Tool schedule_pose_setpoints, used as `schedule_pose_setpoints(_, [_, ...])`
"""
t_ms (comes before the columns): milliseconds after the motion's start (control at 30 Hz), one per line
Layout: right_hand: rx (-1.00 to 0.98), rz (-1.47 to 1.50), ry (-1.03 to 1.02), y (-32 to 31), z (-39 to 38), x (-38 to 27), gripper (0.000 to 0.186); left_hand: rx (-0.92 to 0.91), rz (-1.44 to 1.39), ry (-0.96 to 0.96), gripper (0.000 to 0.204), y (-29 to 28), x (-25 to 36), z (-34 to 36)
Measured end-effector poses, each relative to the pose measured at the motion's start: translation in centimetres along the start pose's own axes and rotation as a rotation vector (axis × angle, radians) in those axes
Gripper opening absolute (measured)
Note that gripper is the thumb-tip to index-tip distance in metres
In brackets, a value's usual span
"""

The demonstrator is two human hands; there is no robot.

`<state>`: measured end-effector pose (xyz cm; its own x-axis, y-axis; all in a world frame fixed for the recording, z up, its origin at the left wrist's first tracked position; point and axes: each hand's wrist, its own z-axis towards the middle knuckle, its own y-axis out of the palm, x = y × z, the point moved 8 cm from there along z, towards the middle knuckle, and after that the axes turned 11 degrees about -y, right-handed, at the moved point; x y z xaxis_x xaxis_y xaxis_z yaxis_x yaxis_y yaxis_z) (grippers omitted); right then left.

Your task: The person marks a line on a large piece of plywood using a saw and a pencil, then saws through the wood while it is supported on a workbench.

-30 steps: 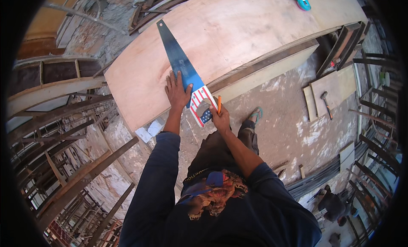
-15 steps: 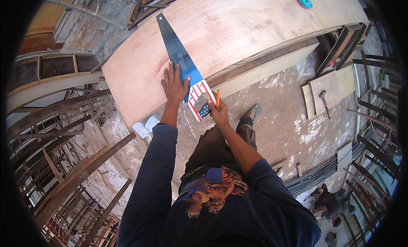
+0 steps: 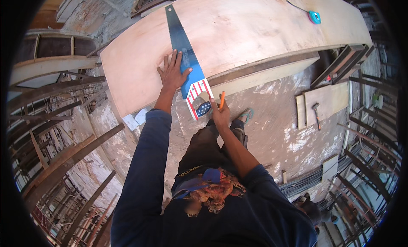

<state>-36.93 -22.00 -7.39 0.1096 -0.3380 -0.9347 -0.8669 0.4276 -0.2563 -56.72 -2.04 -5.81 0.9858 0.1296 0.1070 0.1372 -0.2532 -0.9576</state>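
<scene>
A hand saw (image 3: 180,34), blue blade and red-striped white handle with starred grip, lies diagonally on a pale plywood sheet (image 3: 255,26), its handle over the near edge. My left hand (image 3: 172,73) rests with fingers spread on the sheet and the saw's blade. My right hand (image 3: 219,113) holds an upright orange pencil (image 3: 222,98) just right of the saw handle; whether it also touches the handle is hard to tell. A turquoise tape measure (image 3: 314,16) sits on the sheet's far right part.
A hammer (image 3: 317,116) lies on loose boards (image 3: 306,102) on the floor at right. Timber frames and beams (image 3: 59,149) crowd both sides. Long rods (image 3: 297,185) lie at lower right, near a partly hidden co-worker (image 3: 308,208). My sandalled foot (image 3: 246,115) is below the sheet's edge.
The view has shifted and turned slightly. My left hand has slid a little up along the blade toward its tip. My right hand still holds the pencil by the handle.
</scene>
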Motion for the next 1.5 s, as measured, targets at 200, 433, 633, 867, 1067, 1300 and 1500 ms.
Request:
schedule_pose_setpoints(200, [0.077,0.013,-0.203,-5.9,2.5,2.1,0.053,-0.024,-0.023,0.010,0.086,0.1,0.5,0.5])
schedule_pose_setpoints(433, [-0.233,0.149,-0.304,-0.5,7.3,-6.5,0.050,0.089,-0.039,0.091,0.084,1.1,-0.2,0.8])
schedule_pose_setpoints(633, [-0.339,0.214,-0.174,2.1,8.8,-3.9,0.031,0.144,-0.101,0.111,0.082,0.8,-0.9,0.2])
schedule_pose_setpoints(867, [-0.083,-0.121,-0.499,0.5,8.2,-3.3,0.015,0.200,-0.100,0.121,0.081,0.1,-0.4,0.1])
schedule_pose_setpoints(1067, [-0.094,-0.199,-0.340,0.7,6.3,-1.8,0.018,0.167,-0.108,0.100,0.079,-0.1,-0.6,0.3])
schedule_pose_setpoints(1300, [-0.184,-0.094,-0.276,1.4,6.7,-1.1,0.022,0.151,-0.075,0.070,0.080,0.0,-0.9,0.9])
schedule_pose_setpoints(1500, [-0.222,-0.136,-0.215,1.5,7.7,-0.5,0.027,0.151,-0.060,0.060,0.081,0.2,-0.8,0.9])
